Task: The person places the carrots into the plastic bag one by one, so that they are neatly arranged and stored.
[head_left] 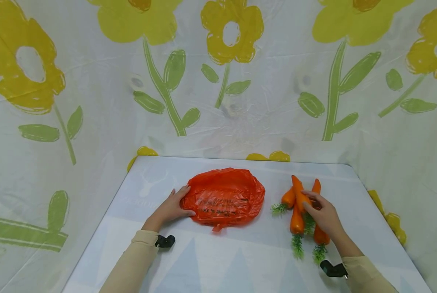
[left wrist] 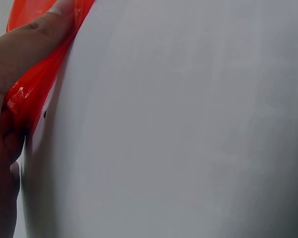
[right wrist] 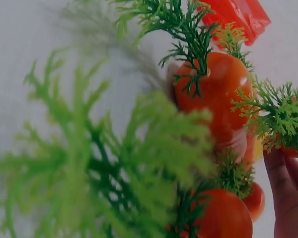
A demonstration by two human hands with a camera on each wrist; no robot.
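Observation:
A crinkled red plastic bag (head_left: pixel 223 197) with dark print lies on the table. My left hand (head_left: pixel 171 206) grips its left edge; in the left wrist view the thumb (left wrist: pixel 32 42) lies over the plastic while the other fingers curl below it. To the right, several orange carrots with feathery green tops lie in a pile. With my right hand (head_left: pixel 322 213) I pinch the carrot (head_left: pixel 298 191) on top, its tip pointing to the back. Another carrot (head_left: pixel 321 236) lies beneath that hand, partly hidden. Green tops (right wrist: pixel 89 158) fill much of the right wrist view.
The white table (head_left: pixel 226 264) carries pale blue triangle prints. A flower-patterned cloth (head_left: pixel 262 114) hangs behind it and at both sides. One small carrot (head_left: pixel 288 198) lies at the pile's left, another (head_left: pixel 297 223) at its front.

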